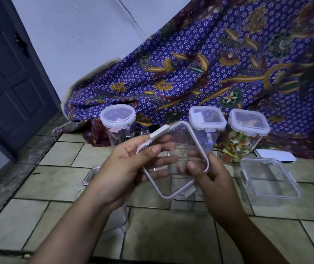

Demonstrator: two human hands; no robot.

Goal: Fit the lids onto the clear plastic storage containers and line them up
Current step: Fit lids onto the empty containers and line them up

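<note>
Three clipped-shut containers (117,116) — one round, two square — plus one held lid (182,136)

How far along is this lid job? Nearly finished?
Partway. Done: the round container and two square containers by the patterned cloth wear lids. In hand: the left hand and right hand hold a square lid above an open container. Left: the loose lid at right, and a half-hidden container at left.

Cloth (209,73) at 1 o'clock: purple, tiny white flowers, gold and maroon leaf swirls. Door (5,82) at 9 o'clock: dark grey-blue. Wall (76,35) at 11 o'clock: pale white. Floor (57,187): beige tiles, dark grout lines. Centre lid (181,136): clear, pale pink rim. Container (236,147) at 3 o'clock: clear, orange-green-yellow print inside.
</note>
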